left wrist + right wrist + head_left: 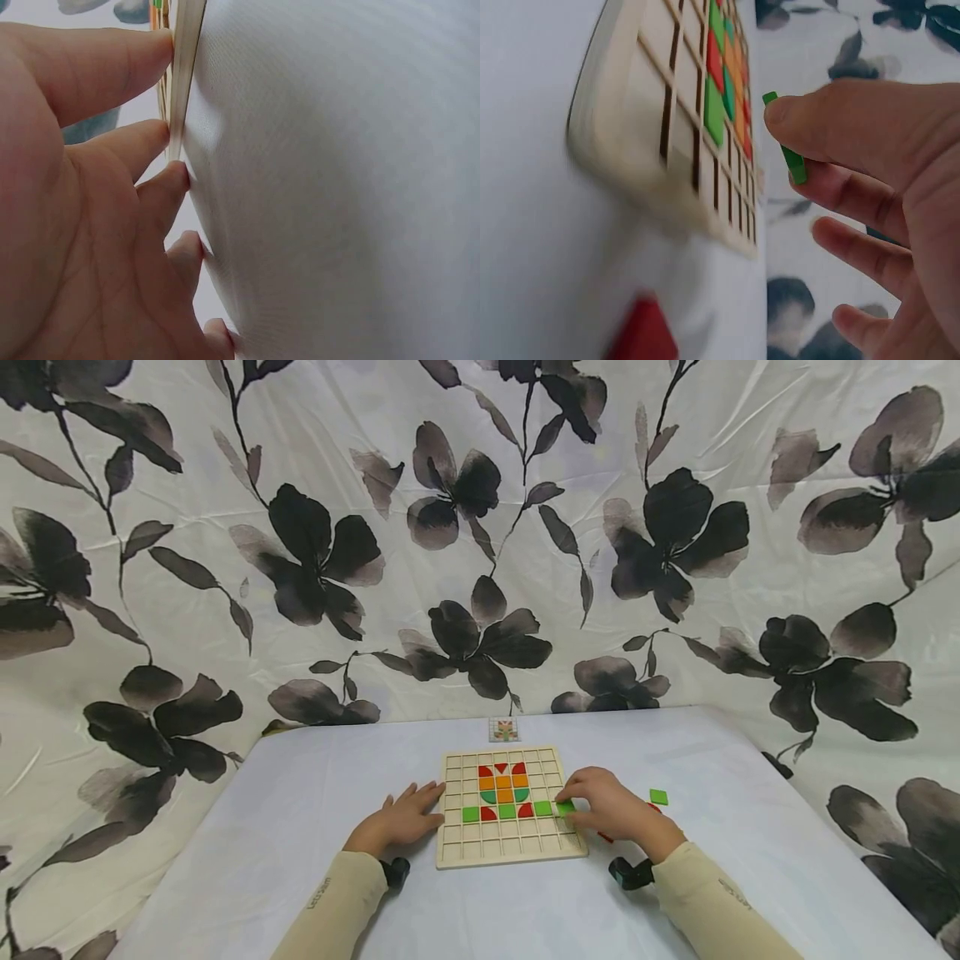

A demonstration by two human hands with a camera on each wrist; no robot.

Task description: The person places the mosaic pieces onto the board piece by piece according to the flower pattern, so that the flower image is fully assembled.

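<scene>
A wooden grid board [510,853] lies on the table, with red, orange and green pieces set in some of its cells. At its right edge, my right hand [611,806] pinches a green square tile [794,163] between thumb and index finger. In the right wrist view that tile is held edge-on, apart from the board. My left hand [401,818] touches the board's left edge with its fingertips, fingers spread and fairly straight. In the left wrist view the board's wooden side [184,75] meets thumb and fingertips.
A small pattern card [503,730] lies beyond the board. Right of the board are a loose green tile [658,797] and red pieces [643,330], partly hidden by the right hand in the head view. A flowered cloth [480,568] hangs behind the white table [315,793].
</scene>
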